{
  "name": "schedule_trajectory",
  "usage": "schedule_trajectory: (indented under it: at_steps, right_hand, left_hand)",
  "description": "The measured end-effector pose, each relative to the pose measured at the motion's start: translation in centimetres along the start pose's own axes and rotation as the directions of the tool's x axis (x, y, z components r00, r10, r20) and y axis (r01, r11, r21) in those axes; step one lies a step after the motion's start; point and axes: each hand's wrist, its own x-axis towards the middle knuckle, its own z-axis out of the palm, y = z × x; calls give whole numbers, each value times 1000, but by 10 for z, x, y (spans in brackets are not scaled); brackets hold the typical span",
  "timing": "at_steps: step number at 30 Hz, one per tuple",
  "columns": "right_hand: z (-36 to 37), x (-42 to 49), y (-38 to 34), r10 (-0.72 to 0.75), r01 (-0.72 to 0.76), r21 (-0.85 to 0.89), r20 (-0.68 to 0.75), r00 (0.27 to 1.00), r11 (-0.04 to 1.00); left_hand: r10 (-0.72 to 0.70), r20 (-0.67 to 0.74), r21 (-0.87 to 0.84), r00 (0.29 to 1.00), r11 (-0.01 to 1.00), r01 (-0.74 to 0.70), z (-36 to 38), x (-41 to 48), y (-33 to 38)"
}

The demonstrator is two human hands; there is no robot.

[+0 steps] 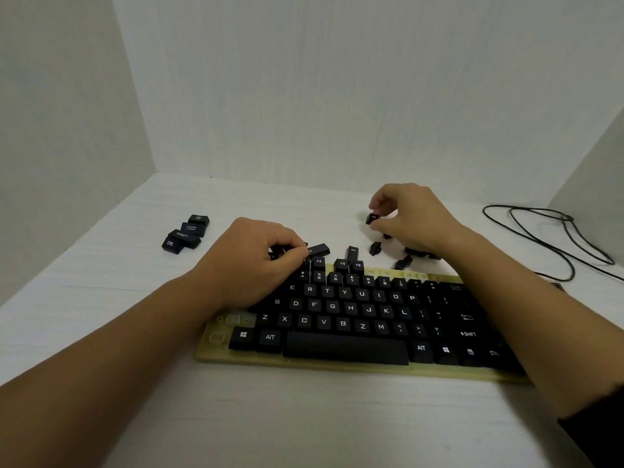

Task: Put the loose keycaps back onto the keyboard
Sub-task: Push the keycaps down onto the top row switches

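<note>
Most keyboard (pixel 337 364) sockets are filled, left-edge and far-row gaps show, loose keycaps (pixel 185 233) lie on the tabletop (pixel 304 417), and left hand (pixel 256 258) and right hand (pixel 410 217) each have a keycap (pixel 371 218) in their grip.

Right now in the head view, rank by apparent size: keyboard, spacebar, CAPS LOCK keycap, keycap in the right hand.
1. keyboard
2. spacebar
3. CAPS LOCK keycap
4. pinched keycap in the right hand; fingers partly hide it, so 3 over 4 is tentative.
</note>
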Motion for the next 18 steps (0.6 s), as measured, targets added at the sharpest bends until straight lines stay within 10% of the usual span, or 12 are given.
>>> schedule_trajectory:
  at_steps: [18]
  right_hand:
    - [-9,-86,-22,-45,12,419,69,997,908]
  left_hand:
    - [14,17,32,1000,999,-15,-2,1,-1]
